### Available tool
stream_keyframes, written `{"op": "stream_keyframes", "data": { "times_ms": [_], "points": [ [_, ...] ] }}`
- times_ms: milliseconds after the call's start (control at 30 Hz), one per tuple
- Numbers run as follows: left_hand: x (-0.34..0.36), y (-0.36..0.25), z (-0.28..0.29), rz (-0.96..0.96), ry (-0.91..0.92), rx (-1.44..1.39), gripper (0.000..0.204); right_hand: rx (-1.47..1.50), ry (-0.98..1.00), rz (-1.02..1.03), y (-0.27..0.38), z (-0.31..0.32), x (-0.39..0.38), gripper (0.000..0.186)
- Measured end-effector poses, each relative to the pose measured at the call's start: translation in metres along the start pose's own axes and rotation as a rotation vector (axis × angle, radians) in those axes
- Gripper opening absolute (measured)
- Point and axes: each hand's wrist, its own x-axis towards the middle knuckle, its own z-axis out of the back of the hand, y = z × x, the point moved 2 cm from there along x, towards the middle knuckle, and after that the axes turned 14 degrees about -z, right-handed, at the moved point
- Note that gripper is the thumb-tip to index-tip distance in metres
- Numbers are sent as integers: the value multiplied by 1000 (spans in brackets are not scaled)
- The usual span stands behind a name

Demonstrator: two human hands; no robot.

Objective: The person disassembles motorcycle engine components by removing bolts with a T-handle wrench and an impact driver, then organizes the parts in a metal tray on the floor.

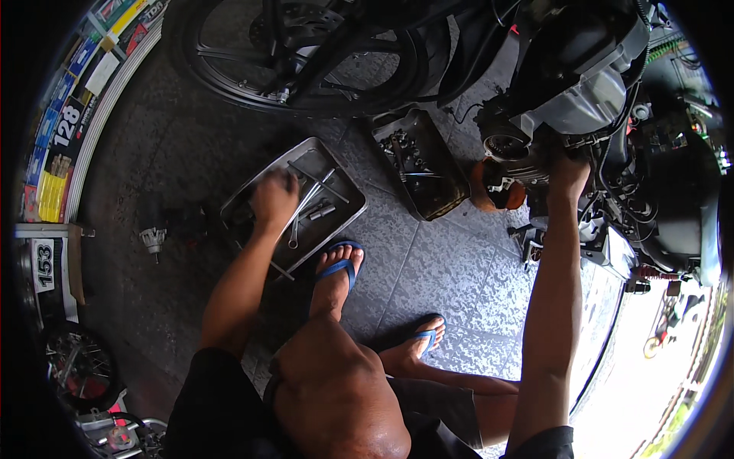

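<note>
My left hand [275, 200] is over a metal tray [353, 200] on the floor, at long wrenches and bars [310, 199] with short sockets [321, 212] beside them; its fingers are curled but blurred, so what they hold is unclear. My right hand [568, 174] reaches up to the underside of a motorcycle engine [581, 92] at the upper right, touching it near the finned part [535, 172]; its fingertips are hidden in shadow. An orange rounded object [482, 195] lies below that engine part.
A dark tray [436, 203] holds small metal parts. A front wheel [214, 76] spans the top. Shelves [61, 153] line the left, above a small spoked wheel [80, 367]. A metal part [153, 241] lies on the left floor. My sandalled feet [334, 283] are below the trays.
</note>
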Motion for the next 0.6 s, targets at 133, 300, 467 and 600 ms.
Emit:
{"op": "stream_keyframes", "data": {
  "times_ms": [133,300,467,600],
  "points": [
    [106,7,94,-48,-759,-134,32,83,-83,-40,-3,-4,-6,31],
    [245,38,218,-62,-1099,-63,64,146,-196,112,0,0,-24,21],
    [300,66,262,277,-747,-223,63,315,-122,93,-8,-7,-110,22],
    [265,58,263,80,-634,-148,74,120,286,153,-53,-63,-190,23]
  ]
}}
